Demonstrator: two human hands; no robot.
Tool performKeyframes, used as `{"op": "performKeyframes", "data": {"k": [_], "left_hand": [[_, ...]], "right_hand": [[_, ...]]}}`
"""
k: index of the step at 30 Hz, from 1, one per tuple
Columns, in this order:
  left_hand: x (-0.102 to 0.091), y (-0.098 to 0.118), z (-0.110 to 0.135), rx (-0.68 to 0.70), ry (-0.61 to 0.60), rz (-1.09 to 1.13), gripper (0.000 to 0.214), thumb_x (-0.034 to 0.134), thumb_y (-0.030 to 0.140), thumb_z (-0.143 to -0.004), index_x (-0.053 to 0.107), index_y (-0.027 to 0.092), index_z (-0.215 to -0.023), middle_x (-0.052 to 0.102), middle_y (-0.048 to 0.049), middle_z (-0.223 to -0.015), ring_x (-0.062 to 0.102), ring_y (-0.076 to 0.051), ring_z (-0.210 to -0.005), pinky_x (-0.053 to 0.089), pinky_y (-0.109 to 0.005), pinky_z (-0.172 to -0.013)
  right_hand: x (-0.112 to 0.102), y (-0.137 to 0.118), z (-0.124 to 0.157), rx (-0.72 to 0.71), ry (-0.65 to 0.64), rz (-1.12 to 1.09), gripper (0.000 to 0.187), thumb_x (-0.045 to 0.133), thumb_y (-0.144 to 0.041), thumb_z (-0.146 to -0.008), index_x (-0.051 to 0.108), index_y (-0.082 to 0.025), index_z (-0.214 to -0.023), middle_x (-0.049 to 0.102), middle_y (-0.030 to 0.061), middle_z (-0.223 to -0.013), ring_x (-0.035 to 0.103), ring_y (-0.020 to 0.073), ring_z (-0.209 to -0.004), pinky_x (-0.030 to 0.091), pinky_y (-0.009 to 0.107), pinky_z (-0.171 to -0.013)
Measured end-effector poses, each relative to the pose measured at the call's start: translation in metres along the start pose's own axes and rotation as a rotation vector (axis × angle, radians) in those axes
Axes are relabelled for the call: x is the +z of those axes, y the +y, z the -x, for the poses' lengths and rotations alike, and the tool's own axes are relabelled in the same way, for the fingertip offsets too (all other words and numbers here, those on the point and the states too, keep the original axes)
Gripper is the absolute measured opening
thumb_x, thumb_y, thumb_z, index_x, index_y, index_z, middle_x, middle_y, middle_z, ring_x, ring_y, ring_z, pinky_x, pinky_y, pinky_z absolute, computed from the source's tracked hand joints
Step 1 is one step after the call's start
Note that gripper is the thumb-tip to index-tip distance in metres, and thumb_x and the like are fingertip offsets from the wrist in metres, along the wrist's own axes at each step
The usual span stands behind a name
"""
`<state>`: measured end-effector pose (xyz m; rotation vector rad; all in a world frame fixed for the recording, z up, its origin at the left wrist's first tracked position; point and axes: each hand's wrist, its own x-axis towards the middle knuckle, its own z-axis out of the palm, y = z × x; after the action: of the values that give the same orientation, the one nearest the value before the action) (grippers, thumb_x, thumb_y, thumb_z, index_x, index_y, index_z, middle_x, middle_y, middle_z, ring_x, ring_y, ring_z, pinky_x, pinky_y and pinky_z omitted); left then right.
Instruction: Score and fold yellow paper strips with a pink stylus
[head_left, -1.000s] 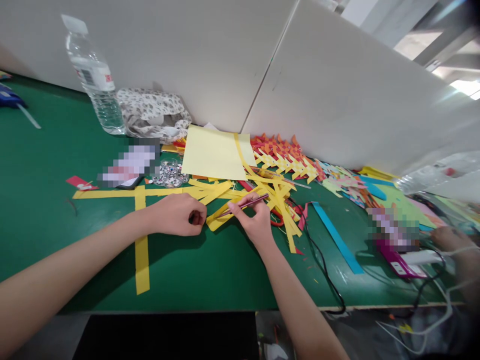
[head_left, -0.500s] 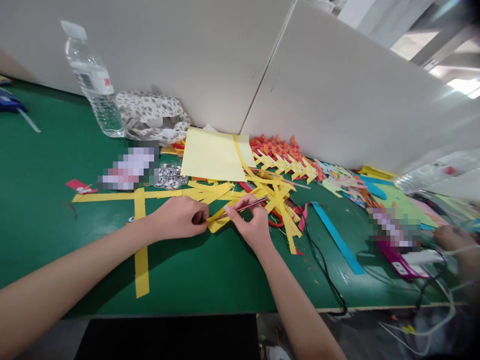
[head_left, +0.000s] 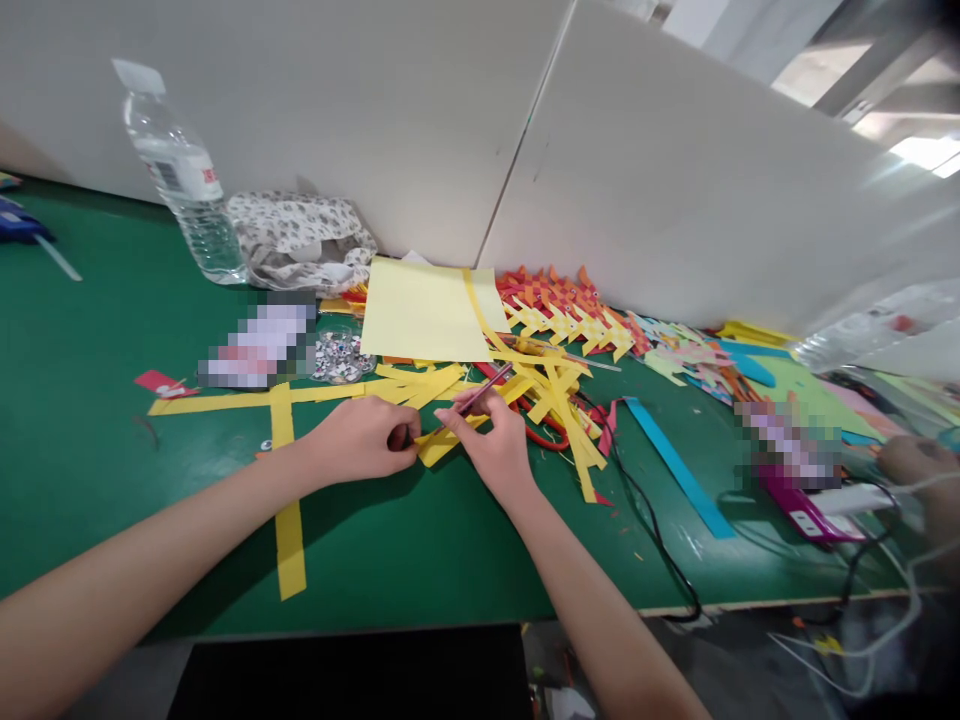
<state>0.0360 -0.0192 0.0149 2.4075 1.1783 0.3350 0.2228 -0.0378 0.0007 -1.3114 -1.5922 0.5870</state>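
Working yellow paper strips at mid-frame

Your green surface (head_left: pixel 90 400) runs up to white partition boards, with a clear water bottle (head_left: pixel 180 180) standing at upper left and a shallow dish of googly eyes (head_left: pixel 341 355) just left of centre. Your left hand (head_left: pixel 364 440) is curled shut, pinching the end of a folded yellow strip (head_left: pixel 442 440) at the middle of the frame. Your right hand (head_left: pixel 491 440) grips a slim reddish tool (head_left: pixel 480 392), its tip on that strip. Loose yellow strips lie scattered around.
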Motion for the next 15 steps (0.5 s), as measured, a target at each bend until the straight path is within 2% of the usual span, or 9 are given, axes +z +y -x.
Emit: {"op": "performKeyframes", "data": {"k": [9, 15], "left_hand": [[-0.0009, -0.0015, -0.0011, 0.003, -0.016, 0.055, 0.016, 0.053, 0.033, -0.075, 0.062, 0.019, -0.075, 0.065, 0.0017, -0.061, 0.057, -0.011, -0.054, 0.034, -0.021, -0.048], [0.001, -0.0024, -0.0012, -0.011, -0.015, 0.053, 0.016, 0.053, 0.033, -0.075, 0.063, 0.02, -0.076, 0.064, 0.0026, -0.06, 0.057, -0.011, -0.054, 0.033, -0.02, -0.048]], "right_hand": [[-0.0042, 0.0047, -0.0035, 0.073, 0.112, -0.062, 0.025, 0.07, -0.038, -0.073, 0.062, -0.02, -0.088, 0.068, 0.0023, -0.077, 0.065, 0.018, -0.071, 0.052, 0.031, -0.071], [0.0015, -0.0012, 0.001, 0.107, 0.019, -0.141, 0.026, 0.075, -0.039, -0.067, 0.061, -0.02, -0.078, 0.067, 0.0016, -0.071, 0.066, 0.0182, -0.068, 0.052, 0.028, -0.065]]}}
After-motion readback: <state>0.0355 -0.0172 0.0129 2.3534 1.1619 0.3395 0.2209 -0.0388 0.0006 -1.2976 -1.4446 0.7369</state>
